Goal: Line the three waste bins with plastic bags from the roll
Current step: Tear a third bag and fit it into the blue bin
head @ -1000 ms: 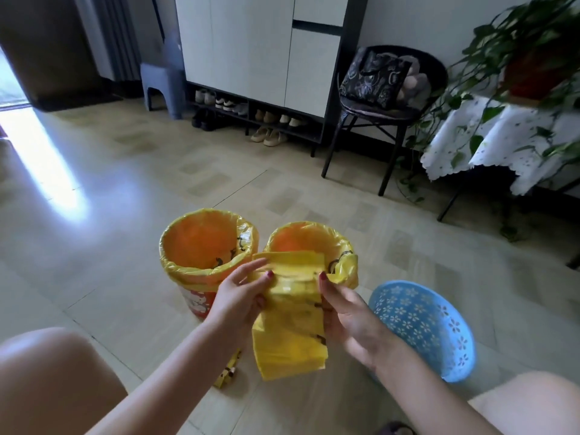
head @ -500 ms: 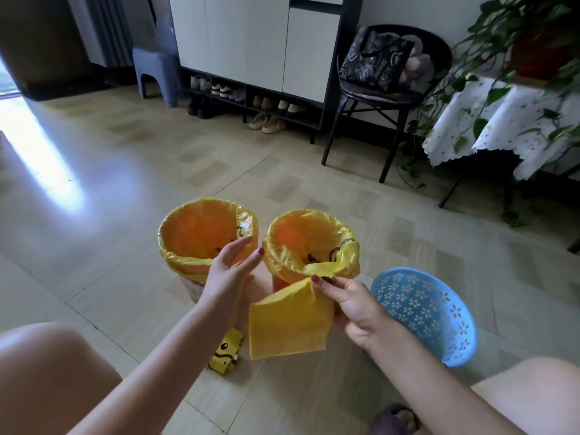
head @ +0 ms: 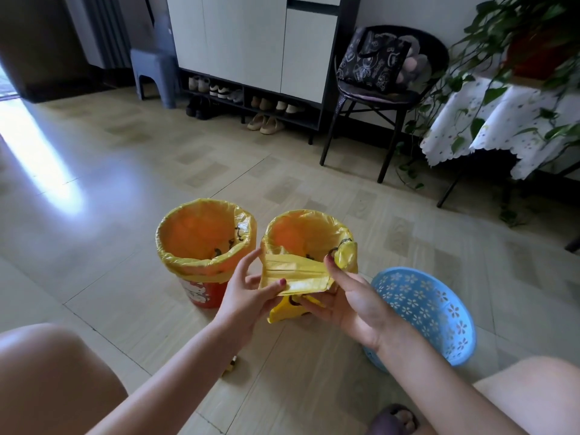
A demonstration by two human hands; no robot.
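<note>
Two red bins stand on the floor, each lined with a yellow bag: the left bin point(head: 201, 291) and the middle bin point(head: 306, 233). A blue perforated bin point(head: 423, 312) stands tilted at the right with no bag in it. I hold a folded yellow plastic bag point(head: 295, 274) in front of the middle bin. My left hand point(head: 244, 296) pinches its left edge and my right hand point(head: 348, 296) grips its right side from below. A bit of the yellow bag roll point(head: 230, 367) shows on the floor under my left forearm.
My bare knees frame the bottom corners. A black chair point(head: 386, 98) with a dark bag, a cloth-covered table with trailing plants point(head: 489, 127), a shoe cabinet point(head: 257, 51) and a grey stool point(head: 153, 73) line the far wall.
My left hand has closed back on the bag. The bag, which hung flat from my right hand, is now bunched horizontally between both hands and held higher.
</note>
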